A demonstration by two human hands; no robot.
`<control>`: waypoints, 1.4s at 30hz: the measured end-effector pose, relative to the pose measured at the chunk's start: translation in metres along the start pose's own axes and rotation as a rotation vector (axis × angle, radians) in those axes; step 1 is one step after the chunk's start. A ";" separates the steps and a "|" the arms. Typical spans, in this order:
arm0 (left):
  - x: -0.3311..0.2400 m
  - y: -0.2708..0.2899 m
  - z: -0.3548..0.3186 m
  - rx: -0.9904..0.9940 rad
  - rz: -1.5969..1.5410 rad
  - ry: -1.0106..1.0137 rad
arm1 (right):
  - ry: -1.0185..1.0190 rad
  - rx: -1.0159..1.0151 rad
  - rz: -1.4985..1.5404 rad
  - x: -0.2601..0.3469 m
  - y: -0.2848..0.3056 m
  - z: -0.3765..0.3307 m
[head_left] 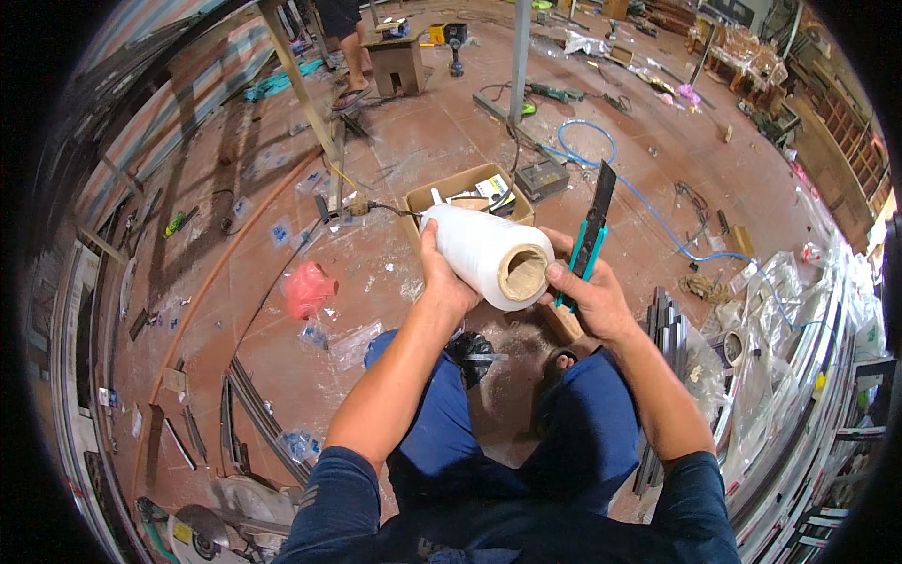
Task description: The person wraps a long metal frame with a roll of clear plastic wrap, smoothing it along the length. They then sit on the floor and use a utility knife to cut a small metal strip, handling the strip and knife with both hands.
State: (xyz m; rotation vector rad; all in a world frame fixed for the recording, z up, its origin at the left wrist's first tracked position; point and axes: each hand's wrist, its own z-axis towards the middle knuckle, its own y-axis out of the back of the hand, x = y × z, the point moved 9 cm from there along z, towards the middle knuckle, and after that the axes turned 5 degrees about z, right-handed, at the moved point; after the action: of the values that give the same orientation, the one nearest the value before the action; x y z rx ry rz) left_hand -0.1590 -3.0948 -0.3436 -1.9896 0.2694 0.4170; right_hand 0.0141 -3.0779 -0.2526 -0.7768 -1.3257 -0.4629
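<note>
The floor is reddish-brown tile, dusty and strewn with scraps of clear plastic, metal strips and offcuts; this is a cluttered workshop, with timber frames leaning at the far left and stacked wood and shelving along the far right. A blue hose loops across the tiles to the right, and a pink plastic bag lies on the left. A circular saw sits at the near left edge. Far off, another person's legs stand beside a small wooden box stool.

The person sits over the floor, knees in blue trousers. The left hand is closed around the near side of a roll of white stretch film, held up off the floor and tilted so its cardboard core faces near and right. The right hand is just right of the roll, its fingers wrapped around the teal handle of a utility knife (the dark blade points up and away), with the thumb touching the roll's end rim.

Just beyond the roll, an open cardboard box rests on the floor, holding small packets and tools that are too small to tell apart. A dark boxy object lies just right of it.
</note>
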 end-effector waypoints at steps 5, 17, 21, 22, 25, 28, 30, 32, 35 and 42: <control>0.019 -0.017 -0.025 0.038 0.033 0.171 | 0.047 -0.121 0.090 0.000 -0.009 -0.021; -0.013 0.004 -0.022 0.202 0.431 -0.302 | -0.236 -0.065 -0.050 -0.021 0.014 -0.071; -0.001 -0.013 -0.026 0.221 1.002 -0.582 | -0.096 -0.196 -0.122 0.009 0.065 -0.072; 0.006 -0.021 -0.028 0.265 1.175 -0.659 | -0.031 -0.237 -0.137 0.024 0.075 -0.071; 0.041 -0.039 -0.027 0.286 1.539 -0.617 | -0.059 -0.359 -0.059 0.036 0.121 -0.077; 0.089 -0.041 0.002 0.343 1.840 -0.532 | 0.037 -0.515 -0.275 0.008 0.199 -0.093; 0.123 -0.037 0.021 0.391 1.981 -0.497 | -0.079 -0.599 -0.331 -0.031 0.233 -0.115; 0.164 -0.020 0.049 0.431 2.082 -0.406 | -0.166 -0.667 -0.570 -0.066 0.252 -0.137; 0.215 0.008 0.081 0.451 2.217 -0.331 | -0.264 -0.643 -0.808 -0.135 0.265 -0.164; 0.282 0.054 0.131 0.590 2.344 -0.170 | -0.662 -0.530 -0.709 -0.258 0.268 -0.195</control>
State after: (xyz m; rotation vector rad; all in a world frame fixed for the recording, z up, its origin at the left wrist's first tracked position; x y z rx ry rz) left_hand 0.0568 -3.0022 -0.5550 -0.1668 2.2004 1.5468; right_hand 0.2810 -3.0726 -0.5762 -0.9171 -2.1512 -1.2288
